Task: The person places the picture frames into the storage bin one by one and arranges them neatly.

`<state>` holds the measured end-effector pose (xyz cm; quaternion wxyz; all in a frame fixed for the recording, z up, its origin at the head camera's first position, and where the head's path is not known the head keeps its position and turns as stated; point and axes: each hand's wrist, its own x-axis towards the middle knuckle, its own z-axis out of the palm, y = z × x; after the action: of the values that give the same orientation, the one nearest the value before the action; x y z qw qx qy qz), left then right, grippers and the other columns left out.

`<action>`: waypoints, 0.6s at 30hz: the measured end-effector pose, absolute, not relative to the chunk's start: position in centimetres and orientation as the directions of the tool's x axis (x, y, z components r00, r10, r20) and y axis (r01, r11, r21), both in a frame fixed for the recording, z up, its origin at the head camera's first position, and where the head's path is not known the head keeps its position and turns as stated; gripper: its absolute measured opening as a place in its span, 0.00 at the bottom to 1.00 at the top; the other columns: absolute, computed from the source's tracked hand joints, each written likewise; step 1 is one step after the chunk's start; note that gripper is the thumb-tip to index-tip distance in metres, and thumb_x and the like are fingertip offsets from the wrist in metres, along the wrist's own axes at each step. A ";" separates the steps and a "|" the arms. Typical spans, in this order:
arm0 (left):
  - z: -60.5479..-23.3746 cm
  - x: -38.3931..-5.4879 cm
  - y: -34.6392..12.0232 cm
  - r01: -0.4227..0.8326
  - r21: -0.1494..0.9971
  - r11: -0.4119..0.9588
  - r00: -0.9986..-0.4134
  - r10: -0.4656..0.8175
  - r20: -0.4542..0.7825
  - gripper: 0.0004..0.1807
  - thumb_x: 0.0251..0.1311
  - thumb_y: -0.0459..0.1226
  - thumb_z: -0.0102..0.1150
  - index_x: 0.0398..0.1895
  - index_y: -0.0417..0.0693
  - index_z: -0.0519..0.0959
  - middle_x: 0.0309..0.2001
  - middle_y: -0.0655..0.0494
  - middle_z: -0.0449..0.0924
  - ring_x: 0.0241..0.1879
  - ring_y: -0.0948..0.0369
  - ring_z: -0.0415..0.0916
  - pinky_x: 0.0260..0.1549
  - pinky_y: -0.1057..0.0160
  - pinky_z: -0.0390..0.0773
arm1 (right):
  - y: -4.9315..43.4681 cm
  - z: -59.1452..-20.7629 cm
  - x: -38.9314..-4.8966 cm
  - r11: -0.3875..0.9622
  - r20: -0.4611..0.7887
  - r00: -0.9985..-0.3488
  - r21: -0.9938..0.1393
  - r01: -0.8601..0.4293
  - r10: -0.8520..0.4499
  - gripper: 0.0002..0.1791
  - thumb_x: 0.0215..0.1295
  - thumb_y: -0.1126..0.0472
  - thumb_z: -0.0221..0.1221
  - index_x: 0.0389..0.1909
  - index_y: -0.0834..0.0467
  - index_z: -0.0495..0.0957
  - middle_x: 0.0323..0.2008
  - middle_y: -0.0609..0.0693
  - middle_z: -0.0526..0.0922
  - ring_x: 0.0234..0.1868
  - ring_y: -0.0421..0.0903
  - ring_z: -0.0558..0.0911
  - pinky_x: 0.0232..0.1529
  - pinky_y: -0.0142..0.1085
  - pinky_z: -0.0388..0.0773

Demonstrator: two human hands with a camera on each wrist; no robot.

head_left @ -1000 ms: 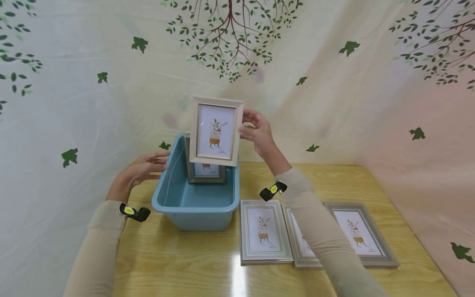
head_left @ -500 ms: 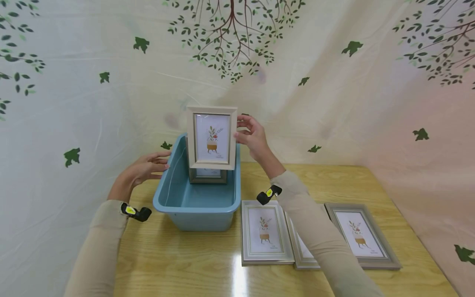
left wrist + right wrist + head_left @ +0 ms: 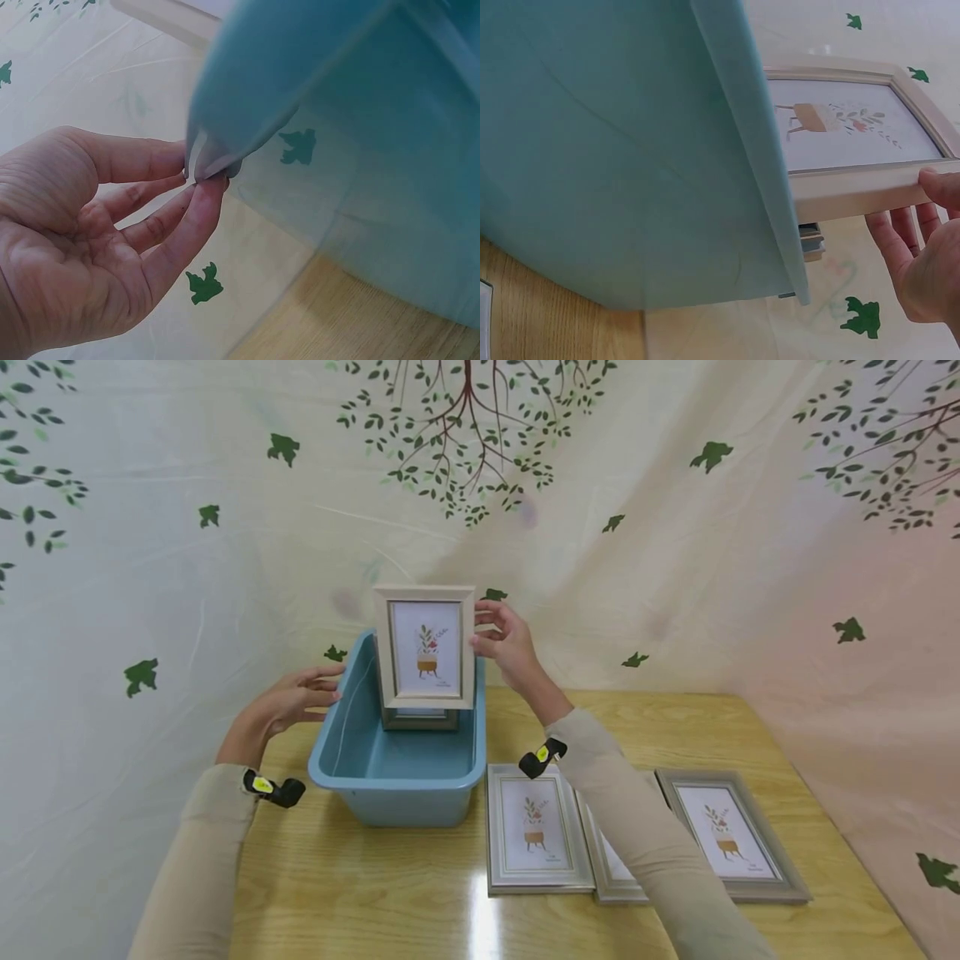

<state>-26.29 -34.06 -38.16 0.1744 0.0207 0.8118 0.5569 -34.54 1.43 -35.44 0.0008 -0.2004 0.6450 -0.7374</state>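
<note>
Central in the head view, a cream rectangular picture frame (image 3: 426,647) is upright, its right edge pinched in the right hand's grip (image 3: 510,647), its lower end inside a blue rectangular plastic tub (image 3: 397,783). Left of centre, the left hand's grip (image 3: 291,700) pinches the tub's rim.

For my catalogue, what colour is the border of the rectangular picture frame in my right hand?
The border is pale cream, clearest in the head view.

Right grip (image 3: 513,648) holding cream frame (image 3: 426,650), grey frame (image 3: 420,724) behind, left grip (image 3: 294,700) touching tub (image 3: 408,806), three frames (image 3: 537,827) on table (image 3: 360,893)
</note>
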 end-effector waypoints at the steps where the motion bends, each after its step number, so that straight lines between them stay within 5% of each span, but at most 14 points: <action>1: -38.1 -26.3 -34.1 -0.166 0.912 0.376 -0.938 0.224 -0.263 0.41 0.75 0.38 0.55 0.84 0.50 0.46 0.79 0.35 0.52 0.77 0.38 0.53 0.71 0.34 0.64 | 1.4 -35.5 -34.5 -0.163 0.291 -0.921 -0.953 -0.255 -0.259 0.25 0.65 0.79 0.59 0.62 0.62 0.73 0.45 0.51 0.80 0.36 0.43 0.83 0.36 0.31 0.85; 18: -38.2 -26.0 -33.9 -0.170 0.909 0.380 -0.941 0.212 -0.264 0.41 0.75 0.38 0.55 0.83 0.49 0.46 0.79 0.35 0.52 0.77 0.37 0.53 0.70 0.33 0.64 | 0.8 -38.4 -34.7 -0.064 0.307 -0.903 -0.951 -0.302 -0.299 0.27 0.59 0.82 0.61 0.60 0.66 0.72 0.45 0.58 0.80 0.37 0.49 0.83 0.39 0.31 0.84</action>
<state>-25.97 -33.89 -38.22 0.1713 0.0130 0.8128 0.5567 -34.69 0.80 -38.38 -0.0009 -0.2198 0.6841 -0.6955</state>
